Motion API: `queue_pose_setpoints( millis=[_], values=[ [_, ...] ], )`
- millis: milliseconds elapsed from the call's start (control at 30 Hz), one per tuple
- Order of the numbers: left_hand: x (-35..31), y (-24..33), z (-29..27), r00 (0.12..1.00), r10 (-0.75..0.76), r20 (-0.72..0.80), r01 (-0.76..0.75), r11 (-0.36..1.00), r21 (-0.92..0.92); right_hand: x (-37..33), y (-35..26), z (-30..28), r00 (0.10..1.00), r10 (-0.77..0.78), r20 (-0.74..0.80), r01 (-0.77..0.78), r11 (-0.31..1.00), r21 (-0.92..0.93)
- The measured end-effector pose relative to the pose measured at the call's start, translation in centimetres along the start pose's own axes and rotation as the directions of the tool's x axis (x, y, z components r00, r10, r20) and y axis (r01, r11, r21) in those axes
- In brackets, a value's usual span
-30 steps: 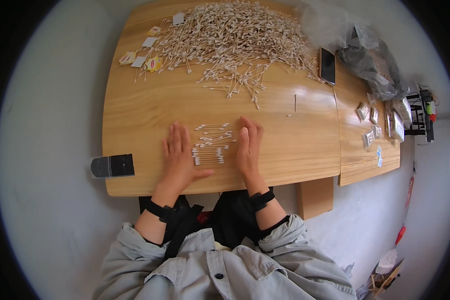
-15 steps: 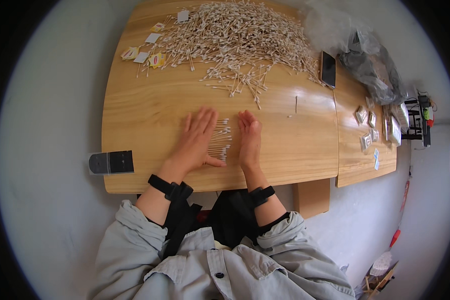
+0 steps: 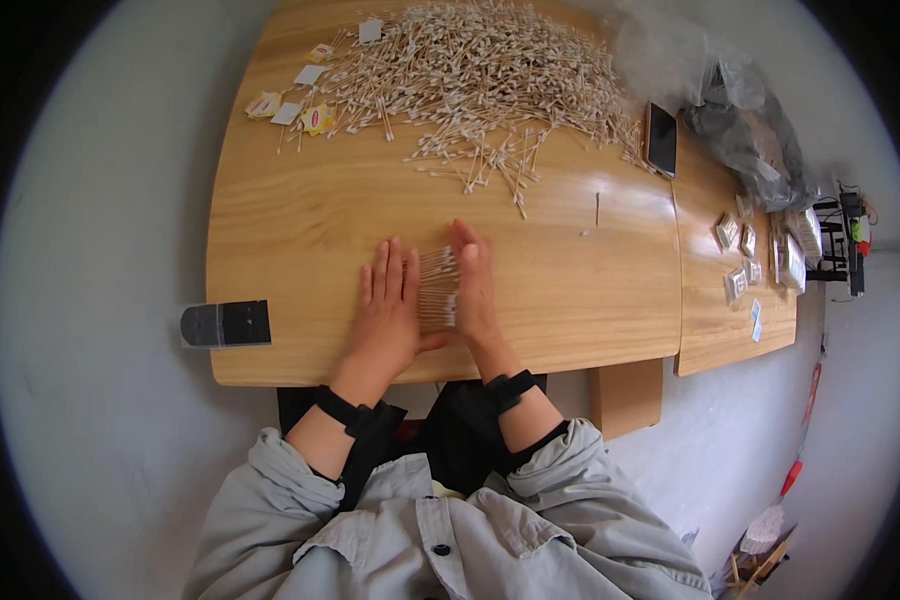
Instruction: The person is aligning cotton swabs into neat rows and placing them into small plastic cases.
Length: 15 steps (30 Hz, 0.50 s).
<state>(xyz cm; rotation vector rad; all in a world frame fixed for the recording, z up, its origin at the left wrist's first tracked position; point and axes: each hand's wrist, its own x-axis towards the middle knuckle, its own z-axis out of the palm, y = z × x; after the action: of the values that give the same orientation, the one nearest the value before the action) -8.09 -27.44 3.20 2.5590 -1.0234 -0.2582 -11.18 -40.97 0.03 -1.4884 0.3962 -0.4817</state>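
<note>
A layer of cotton swabs (image 3: 437,287) lies side by side on the wooden table, between my two hands. My left hand (image 3: 385,322) rests flat at their left ends, fingers stretched out and thumb reaching along the near side. Standing on its edge, my right hand (image 3: 478,292) touches the white tips at the right ends, its fingers extended. The left ends of the swabs are partly hidden under my left hand. Farther back spreads a large heap of loose cotton swabs (image 3: 490,75).
A black and clear packet (image 3: 225,324) lies at the table's left edge. Yellow and white cards (image 3: 318,119) sit beside the heap. A phone (image 3: 661,140), grey plastic bags (image 3: 745,130) and small packs (image 3: 735,285) are at right. One swab (image 3: 598,210) lies apart.
My right hand has moved left against the swab tips. My left hand has settled flatter and slightly lower. The swabs between them now lie closer together and more even.
</note>
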Motion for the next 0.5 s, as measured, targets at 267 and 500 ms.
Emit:
queue_pose_setpoints(
  millis=[267, 500],
  values=[
    [0.3, -0.3, -0.4, 0.999, 0.052, 0.015, -0.052, 0.998, -0.024, -0.5, 0.2, -1.1, 0.996, 0.052, -0.067, -0.038, 0.980, 0.195],
    [-0.2, -0.4, 0.1, 0.986, 0.126, 0.110, -0.135, 0.988, 0.077, -1.5, 1.9, 0.6, 0.996, -0.041, -0.083, 0.046, 0.997, 0.058]
  ],
)
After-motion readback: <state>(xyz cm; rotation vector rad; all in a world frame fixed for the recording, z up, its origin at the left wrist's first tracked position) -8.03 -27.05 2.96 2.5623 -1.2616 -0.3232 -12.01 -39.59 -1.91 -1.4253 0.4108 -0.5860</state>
